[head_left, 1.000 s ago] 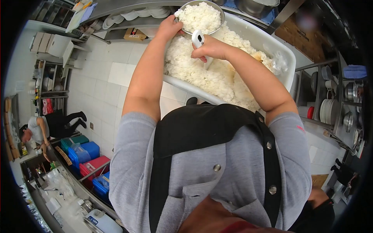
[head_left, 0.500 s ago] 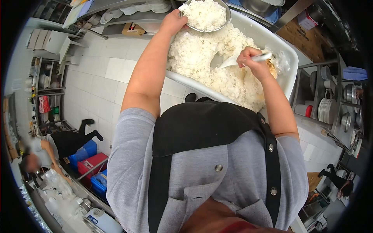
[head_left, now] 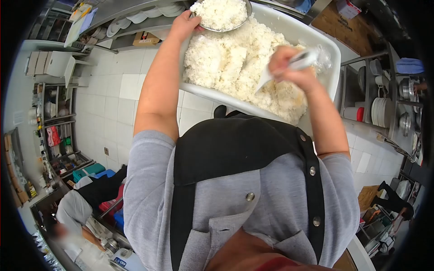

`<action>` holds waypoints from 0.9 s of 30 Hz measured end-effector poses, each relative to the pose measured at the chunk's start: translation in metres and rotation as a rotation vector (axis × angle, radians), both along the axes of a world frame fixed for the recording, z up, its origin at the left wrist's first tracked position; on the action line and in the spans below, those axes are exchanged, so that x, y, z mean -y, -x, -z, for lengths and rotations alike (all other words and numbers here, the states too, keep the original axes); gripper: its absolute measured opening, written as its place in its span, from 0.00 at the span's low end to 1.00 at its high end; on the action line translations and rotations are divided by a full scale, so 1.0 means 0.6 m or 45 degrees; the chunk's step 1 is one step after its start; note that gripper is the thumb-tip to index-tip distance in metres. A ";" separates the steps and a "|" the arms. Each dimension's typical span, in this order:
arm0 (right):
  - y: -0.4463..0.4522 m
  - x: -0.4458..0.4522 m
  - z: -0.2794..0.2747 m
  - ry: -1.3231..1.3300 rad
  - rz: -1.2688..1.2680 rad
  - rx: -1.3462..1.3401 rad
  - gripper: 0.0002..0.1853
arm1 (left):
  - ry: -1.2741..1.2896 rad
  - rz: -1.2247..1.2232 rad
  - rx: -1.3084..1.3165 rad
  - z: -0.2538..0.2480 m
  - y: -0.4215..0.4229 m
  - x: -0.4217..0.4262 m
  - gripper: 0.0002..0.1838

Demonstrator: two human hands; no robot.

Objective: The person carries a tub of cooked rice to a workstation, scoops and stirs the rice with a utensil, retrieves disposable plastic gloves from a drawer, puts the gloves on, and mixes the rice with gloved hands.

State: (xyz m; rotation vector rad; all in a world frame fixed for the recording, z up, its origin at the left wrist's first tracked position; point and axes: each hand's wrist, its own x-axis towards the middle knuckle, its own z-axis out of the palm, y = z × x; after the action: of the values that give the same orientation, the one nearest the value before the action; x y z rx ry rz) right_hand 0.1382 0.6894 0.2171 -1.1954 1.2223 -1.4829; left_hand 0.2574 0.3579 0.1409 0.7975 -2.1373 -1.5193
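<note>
The left hand (head_left: 183, 26) is gripping the edge of a round silver metal bowl (head_left: 222, 30), which is holding a heap of white cooked rice (head_left: 220, 12). The right hand (head_left: 289, 67), blurred, is clenching around the handle of a white paddle (head_left: 265, 80), whose blade is slanting down to the loose rice (head_left: 212, 61) below; whether its tip is touching the grains is hard to tell.

That rice is lying in uneven mounds in a long white tub (head_left: 335, 83) with rounded corners. The bowl is overlapping the tub's far left part in view. Crumpled clear plastic (head_left: 323, 59) is sitting at the tub's right end.

Farther left, stacked white dishes (head_left: 168, 9) are resting on a metal shelf, with a brown cardboard box (head_left: 147, 39) lying below. To the right, white round plates (head_left: 379, 112) are standing on edge in a rack, and a folded blue cloth (head_left: 409, 66) is lying above them. At lower left, a person in a grey top (head_left: 74, 210) is leaning over a cluttered counter.
</note>
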 end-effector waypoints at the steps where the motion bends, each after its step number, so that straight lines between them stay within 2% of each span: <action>1: -0.028 0.011 0.029 -0.056 -0.007 -0.112 0.12 | -0.023 0.003 0.001 0.000 0.000 0.000 0.18; 3: -0.066 0.033 0.053 0.018 0.093 -0.199 0.16 | -0.045 0.014 0.002 -0.009 0.002 -0.002 0.18; 6: -0.088 0.085 0.054 -0.123 0.297 -0.081 0.15 | -0.066 0.058 0.067 -0.018 -0.002 -0.012 0.21; 8: -0.081 0.125 0.050 -0.066 0.478 0.205 0.13 | -0.059 0.035 0.121 -0.020 0.000 -0.011 0.21; 13: -0.060 0.169 0.052 0.120 0.451 0.209 0.10 | -0.071 0.036 0.122 -0.020 0.001 -0.010 0.21; 15: -0.040 0.176 0.051 0.293 0.401 0.319 0.10 | -0.076 0.052 0.113 -0.008 0.002 0.001 0.21; 17: -0.029 0.172 0.043 0.320 0.427 0.230 0.11 | -0.004 0.083 0.126 0.004 0.001 0.014 0.20; 21: -0.005 0.096 0.013 0.295 0.027 0.614 0.16 | -0.039 0.022 0.091 0.002 0.003 0.014 0.20; 23: -0.003 0.035 0.009 0.123 -0.120 0.548 0.16 | -0.016 0.063 0.105 0.008 0.001 0.020 0.21; 25: -0.017 -0.009 0.032 -0.128 -0.028 0.192 0.16 | 0.001 0.073 0.126 0.007 0.000 0.023 0.21; 27: -0.032 -0.007 0.058 -0.192 0.003 0.112 0.14 | 0.017 0.097 0.152 -0.001 0.000 0.014 0.22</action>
State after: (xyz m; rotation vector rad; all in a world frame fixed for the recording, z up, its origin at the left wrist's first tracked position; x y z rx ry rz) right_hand 0.1576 0.6937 0.1822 -1.0182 1.2529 -1.4037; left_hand 0.2572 0.3492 0.1415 0.8301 -2.2856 -1.5283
